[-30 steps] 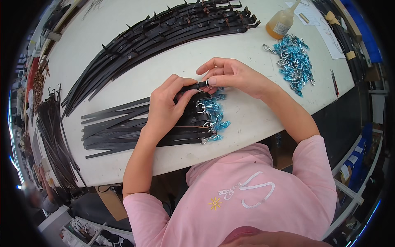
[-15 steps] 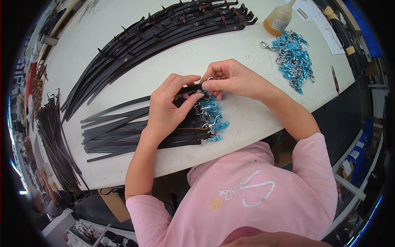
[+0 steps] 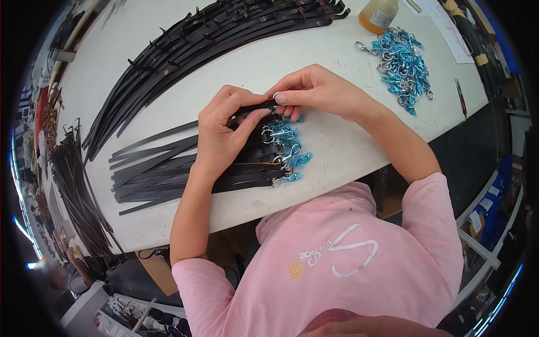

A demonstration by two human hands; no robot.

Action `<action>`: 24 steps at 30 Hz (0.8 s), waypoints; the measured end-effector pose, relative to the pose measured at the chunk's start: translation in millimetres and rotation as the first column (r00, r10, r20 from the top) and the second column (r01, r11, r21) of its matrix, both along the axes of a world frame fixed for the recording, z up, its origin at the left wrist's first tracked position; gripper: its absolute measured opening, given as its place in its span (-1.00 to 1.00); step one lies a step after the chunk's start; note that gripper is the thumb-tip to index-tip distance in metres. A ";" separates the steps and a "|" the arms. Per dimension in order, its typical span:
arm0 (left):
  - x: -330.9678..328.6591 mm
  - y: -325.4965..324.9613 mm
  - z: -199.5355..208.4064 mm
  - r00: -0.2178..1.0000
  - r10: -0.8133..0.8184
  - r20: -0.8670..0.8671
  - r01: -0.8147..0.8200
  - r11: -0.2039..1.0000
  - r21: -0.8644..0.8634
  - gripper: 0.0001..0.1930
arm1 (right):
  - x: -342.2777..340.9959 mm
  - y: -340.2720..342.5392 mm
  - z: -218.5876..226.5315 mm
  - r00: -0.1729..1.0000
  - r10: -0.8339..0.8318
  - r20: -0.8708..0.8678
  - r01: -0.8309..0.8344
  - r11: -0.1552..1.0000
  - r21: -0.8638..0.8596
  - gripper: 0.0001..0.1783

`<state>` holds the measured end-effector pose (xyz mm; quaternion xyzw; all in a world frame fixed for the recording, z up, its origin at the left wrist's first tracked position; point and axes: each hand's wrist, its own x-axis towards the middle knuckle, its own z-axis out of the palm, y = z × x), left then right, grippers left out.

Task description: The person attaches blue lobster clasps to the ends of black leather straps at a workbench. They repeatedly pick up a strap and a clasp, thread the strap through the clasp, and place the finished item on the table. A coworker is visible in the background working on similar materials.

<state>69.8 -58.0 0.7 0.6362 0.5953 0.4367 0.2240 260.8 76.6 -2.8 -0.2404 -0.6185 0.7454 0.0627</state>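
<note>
Both hands meet over the table at one end of a black strap (image 3: 259, 106). My left hand (image 3: 218, 126) is closed on the strap, its index finger above and thumb below. Thumb and fingers of my right hand (image 3: 314, 94) pinch the strap's tip, where a small silver metal ring (image 3: 277, 96) shows; the fingers partly hide how ring and strap join. Under and below the hands lies a row of similar black straps (image 3: 151, 185), their right ends fitted with silver snap hooks in blue plastic wrap (image 3: 292, 158).
A heap of blue-wrapped metal hooks (image 3: 401, 67) lies at the right, beside a bottle of amber liquid (image 3: 378, 17) and a slim pointed tool (image 3: 460, 96). More black straps (image 3: 213, 39) curve across the back. Another strap bundle (image 3: 78, 191) hangs over the left edge.
The left index finger has bent down onto the strap. Both hands stay together at its end, and the whole view has shifted slightly.
</note>
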 end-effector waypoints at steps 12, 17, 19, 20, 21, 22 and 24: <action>-2.6 9.5 -3.0 0.987 0.028 -0.157 -0.030 1.000 -0.007 -0.77 | -1.8 6.1 -0.3 0.993 -0.052 0.104 0.037 0.990 0.135 -0.71; -1.6 12.1 -7.8 0.986 0.026 -0.165 -0.030 0.999 -0.018 -0.78 | -3.6 10.0 -4.3 0.991 -0.024 0.134 0.012 0.996 0.089 -0.70; -3.1 12.5 -9.2 0.986 0.030 -0.166 -0.035 0.999 -0.024 -0.79 | -4.1 10.1 -4.4 0.993 -0.026 0.113 0.019 0.998 0.065 -0.68; -3.1 12.0 -8.7 0.988 0.033 -0.152 -0.040 0.998 -0.043 -0.79 | -4.5 10.4 -4.1 0.993 -0.018 0.116 0.011 0.998 0.062 -0.68; -2.7 11.1 -8.0 0.990 0.035 -0.137 -0.044 0.997 -0.062 -0.79 | -4.7 10.7 -3.9 0.993 -0.011 0.119 0.004 0.998 0.059 -0.68; -2.3 10.4 -7.6 0.992 0.037 -0.122 -0.047 0.996 -0.080 -0.79 | -4.6 10.7 -3.4 0.992 -0.005 0.123 -0.002 0.998 0.058 -0.67; -1.9 10.3 -9.5 0.995 0.034 -0.089 -0.038 0.998 -0.055 -0.80 | -4.5 11.0 -2.9 0.992 0.004 0.124 -0.013 0.997 0.074 -0.67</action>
